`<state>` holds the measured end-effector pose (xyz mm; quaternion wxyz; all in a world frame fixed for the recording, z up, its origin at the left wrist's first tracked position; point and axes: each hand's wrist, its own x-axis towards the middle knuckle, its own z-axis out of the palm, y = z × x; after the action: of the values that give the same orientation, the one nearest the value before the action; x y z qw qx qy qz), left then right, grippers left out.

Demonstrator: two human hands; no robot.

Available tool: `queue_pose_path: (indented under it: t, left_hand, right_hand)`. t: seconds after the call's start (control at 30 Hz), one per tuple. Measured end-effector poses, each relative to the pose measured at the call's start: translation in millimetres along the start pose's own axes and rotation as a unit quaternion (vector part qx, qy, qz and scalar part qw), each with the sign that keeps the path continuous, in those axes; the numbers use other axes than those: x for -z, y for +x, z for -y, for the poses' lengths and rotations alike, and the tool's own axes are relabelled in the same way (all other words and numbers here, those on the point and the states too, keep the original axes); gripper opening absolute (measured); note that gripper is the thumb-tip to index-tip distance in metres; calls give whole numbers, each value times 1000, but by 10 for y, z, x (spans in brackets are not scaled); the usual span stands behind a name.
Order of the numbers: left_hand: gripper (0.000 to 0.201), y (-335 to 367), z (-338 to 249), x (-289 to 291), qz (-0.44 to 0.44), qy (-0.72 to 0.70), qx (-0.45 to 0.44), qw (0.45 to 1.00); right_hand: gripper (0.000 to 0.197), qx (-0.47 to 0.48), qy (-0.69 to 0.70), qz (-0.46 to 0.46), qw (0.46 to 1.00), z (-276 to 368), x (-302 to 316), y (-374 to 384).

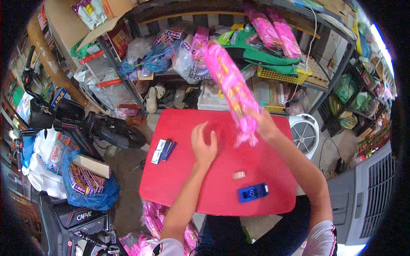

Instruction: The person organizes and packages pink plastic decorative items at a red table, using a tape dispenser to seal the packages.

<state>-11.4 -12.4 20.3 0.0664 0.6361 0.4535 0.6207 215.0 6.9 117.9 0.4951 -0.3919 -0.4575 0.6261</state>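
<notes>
My right hand (261,123) is closed round the lower end of a long pink plastic-wrapped package (230,83) with yellow markings. The package is raised over the far side of the red table (273,170), its top tilted left toward the shelf. My left hand (204,145) is held above the table's middle, palm facing right, fingers apart and nothing in them. To its left lie a dark blue stapler (168,150) and a small white-and-blue box (158,151). Nearer my body are a small beige piece (239,175) and a blue rectangular case (253,193).
Behind the table, a metal shelf holds similar pink packages (284,34), bags and a yellow basket (284,74). More pink packages (153,219) lie below the table's near left edge. A motorbike (64,128) stands left; a round fan (304,135) and grey air cooler (367,196) are right.
</notes>
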Motion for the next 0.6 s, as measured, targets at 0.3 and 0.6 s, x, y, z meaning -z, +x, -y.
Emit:
queue_pose_path:
  t: [0.3, 0.6]
  left_hand:
    - [32, 25, 33, -76, 57, -7, 42, 997]
    - [37, 71, -5, -96, 100, -27, 62, 993]
  right_hand:
    - [54, 58, -40, -77, 994, 705, -40, 2874]
    - [71, 130, -65, -116, 983, 825, -187, 3621]
